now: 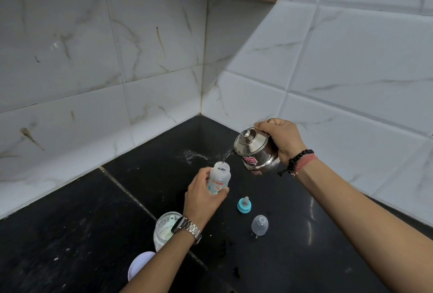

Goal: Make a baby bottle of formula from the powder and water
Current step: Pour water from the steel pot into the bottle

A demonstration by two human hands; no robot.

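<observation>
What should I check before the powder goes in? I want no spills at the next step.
1. Baby bottle held by the left hand: ok, fingers curled round it.
2. Steel kettle in the right hand, its stream reaching the bottle mouth: ok.
3. Water level in the bottle: cannot tell.
4. Powder jar open, scoop inside: ok.
5. Teat ring and clear cap off, on the counter: ok.
6. Counter dry: not ok, wet patch behind the bottle.
</observation>
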